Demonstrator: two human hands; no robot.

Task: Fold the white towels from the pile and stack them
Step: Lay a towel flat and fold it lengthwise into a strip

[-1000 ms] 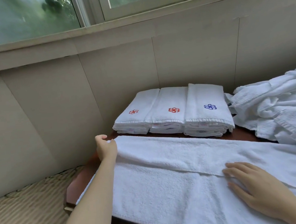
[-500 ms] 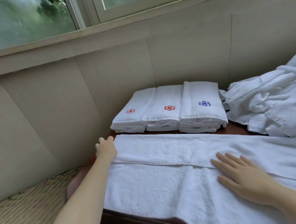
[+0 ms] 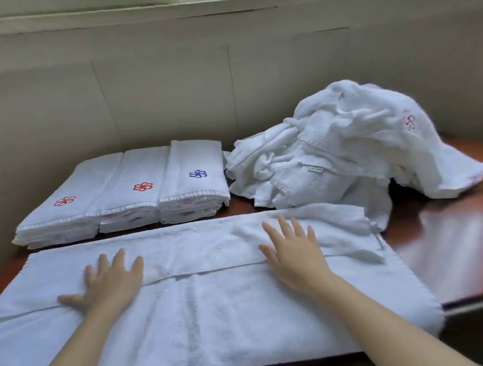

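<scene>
Here, a white towel [image 3: 206, 319] is lying spread across the front of the dark wooden tabletop [image 3: 462, 253]. Its far long edge is lying folded over toward the person, so the hem of this flap is running across the middle of the cloth. Both hands are resting flat on the towel. The left hand [image 3: 113, 283] is pressing on the left part, right at the hem. Its fingers [image 3: 120, 259] are lying straight and a little apart, pointing toward the wall, and the thumb is reaching out to the left along the hem. The right hand [image 3: 296, 258] is lying on the right part of the flap, its fingers [image 3: 284, 227] also straight and spread, with the tips coming near the far fold. Nothing is being pinched; the cloth is lying under the palms and fingers. The near edge of the towel is hanging a bit over the front of the tabletop. Behind the towel, on the left, three stacks of folded towels [image 3: 130, 202] are sitting side by side and touching, two with a red flower mark on top and one with a blue one. Just beside them on the right, the pile of unfolded towels [image 3: 338, 155] is lying crumpled, reaching the far right corner of the spread towel
</scene>
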